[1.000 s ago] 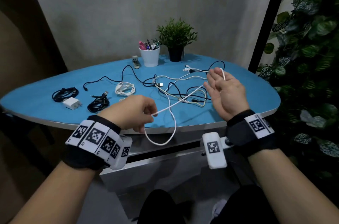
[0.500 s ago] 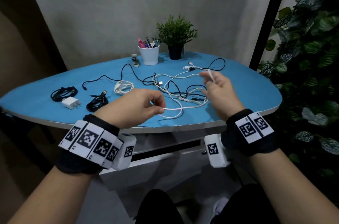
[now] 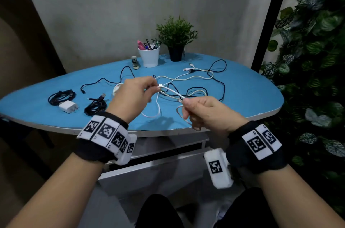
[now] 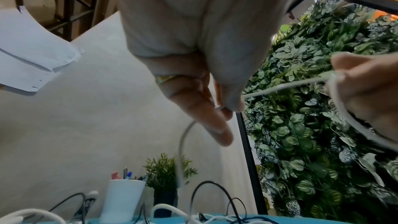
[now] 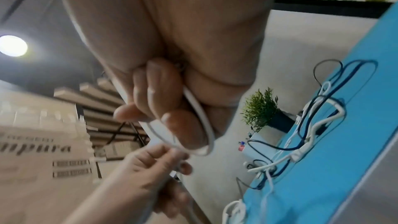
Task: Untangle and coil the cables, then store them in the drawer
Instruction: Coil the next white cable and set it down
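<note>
While the head view looks down, both hands are raised over the near edge of the blue counter (image 3: 252, 95), with a white cable (image 3: 170, 91) stretched between them. The left hand (image 3: 133, 97) pinches it at the fingertips; the right hand (image 3: 209, 112) is curled round several turns of it, and a loop hangs below toward the counter. Behind the hands a tangle of cables (image 3: 196, 82), black and white, lies spread on the counter. To the left lie two black coiled cables (image 3: 61, 95), a white charger (image 3: 68, 106) and a small white coil partly hidden by the left hand. At the back stand a white pen cup (image 3: 149, 57) and a potted plant (image 3: 176, 41). Below the counter's edge the drawer (image 3: 149, 168) stands open a little.

From the left wrist, the left hand (image 4: 193, 48) shows thumb and forefinger nipping the white cable (image 4: 284, 86), which runs taut to the right hand (image 4: 370, 91); a ring sits on one finger, and a second run drops blurred toward the counter.

From the right wrist, the right hand (image 5: 172, 100) grips the white cable (image 5: 200, 113) looped round the fingers (image 5: 183, 125), and the left hand (image 5: 146, 176) holds the cable just below. The tangle of cables (image 5: 301, 151) lies on the counter (image 5: 366, 125) beyond.
</note>
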A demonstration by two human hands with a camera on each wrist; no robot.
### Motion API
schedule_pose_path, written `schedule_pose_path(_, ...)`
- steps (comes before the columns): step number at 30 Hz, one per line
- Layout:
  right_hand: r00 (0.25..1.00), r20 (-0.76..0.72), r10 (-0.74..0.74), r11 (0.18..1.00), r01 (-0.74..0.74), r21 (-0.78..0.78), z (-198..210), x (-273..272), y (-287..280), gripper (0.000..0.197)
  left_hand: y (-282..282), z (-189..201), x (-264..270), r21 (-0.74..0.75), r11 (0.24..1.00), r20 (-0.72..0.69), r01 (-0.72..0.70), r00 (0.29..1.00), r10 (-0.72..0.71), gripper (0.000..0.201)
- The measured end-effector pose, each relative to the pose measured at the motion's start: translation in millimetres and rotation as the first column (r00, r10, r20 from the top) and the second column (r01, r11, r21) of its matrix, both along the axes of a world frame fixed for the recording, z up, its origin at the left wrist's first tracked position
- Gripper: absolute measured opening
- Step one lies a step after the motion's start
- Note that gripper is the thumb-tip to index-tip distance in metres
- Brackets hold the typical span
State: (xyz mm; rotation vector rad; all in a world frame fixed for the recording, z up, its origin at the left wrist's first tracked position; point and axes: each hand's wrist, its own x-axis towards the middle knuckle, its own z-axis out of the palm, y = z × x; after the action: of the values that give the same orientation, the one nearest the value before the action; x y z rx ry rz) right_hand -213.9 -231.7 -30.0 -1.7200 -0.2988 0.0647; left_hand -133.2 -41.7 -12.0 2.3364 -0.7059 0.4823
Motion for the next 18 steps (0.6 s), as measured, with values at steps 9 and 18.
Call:
schedule_pose_path(9, 0.991, -0.045, -0.125, 0.659, 0.117, 0.743, 23, 10, -17, 0.030, -27, -27, -13, 0.150, 0.958, -0.449, 0.246, 0.880, -0.155, 0.014)
schedule_pose_path(18, 0.837, 0.045, -0.546, 0.758, 0.471, 0.452, 11, 27, -22, 0.021, -24, -45, -38, 0.239, 0.808, -0.581, 0.538, 0.746, -0.325, 0.016)
